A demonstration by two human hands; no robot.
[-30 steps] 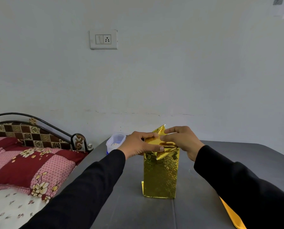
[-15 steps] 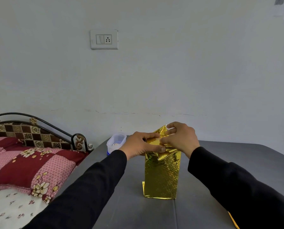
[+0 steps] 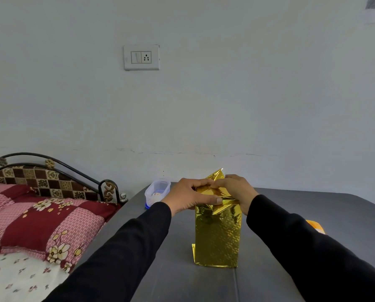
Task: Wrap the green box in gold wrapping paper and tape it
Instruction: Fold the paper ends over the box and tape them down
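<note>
A tall box wrapped in gold wrapping paper [image 3: 218, 238] stands upright on the grey table [image 3: 173, 269]. None of the green box shows through the paper. My left hand [image 3: 189, 198] grips the top left of the package, thumb laid across the folded paper on the near side. My right hand [image 3: 236, 191] rests on the top right, fingers curled over the folded flaps. A pointed gold flap [image 3: 217, 175] sticks up behind my fingers. A small paper tab juts out at the box's bottom left.
A clear plastic container [image 3: 157, 190] with a blue base sits at the table's far left corner. An orange sheet [image 3: 316, 226] peeks out behind my right sleeve. A bed with a red patterned pillow [image 3: 40, 223] stands left of the table. The wall runs close behind.
My right hand has shifted from pinching the raised flap to lying over the top right of the package. The upright flap is lower and more folded. My left hand stays put.
</note>
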